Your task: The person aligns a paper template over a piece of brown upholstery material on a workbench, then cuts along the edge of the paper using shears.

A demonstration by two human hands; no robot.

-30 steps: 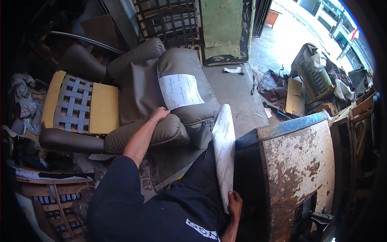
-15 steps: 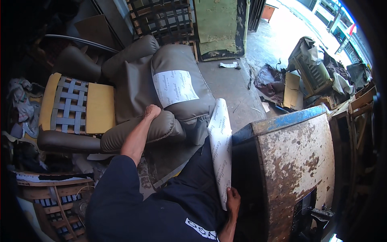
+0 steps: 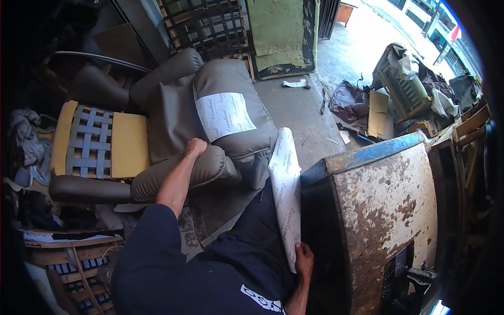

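Observation:
My left hand [image 3: 195, 147] is closed over the inner top edge of a grey-brown leather armrest [image 3: 163, 178] on a partly upholstered recliner. The recliner's padded back [image 3: 220, 73] carries a white printed sheet [image 3: 223, 115]. At the left, its seat part shows woven grey webbing [image 3: 89, 142] and yellow foam [image 3: 128, 144]. My right hand [image 3: 302, 257] grips the lower end of a long white printed roll of sheet material [image 3: 286, 205], which stands along my dark-clothed leg at the lower middle. The roll's upper end is near the corner of the padded back.
A rusty blue-and-white metal body [image 3: 388, 210] stands at the right. Behind are a webbed wooden frame [image 3: 202, 29], a worn green panel [image 3: 281, 37] and piled scraps [image 3: 357, 105]. A slatted wooden frame [image 3: 73, 268] lies lower left. A bright doorway opens at the top right.
The view has shifted slightly, so the recliner sits a little farther left in the picture. Both hands keep their grips, with the right hand and roll slightly higher in view.

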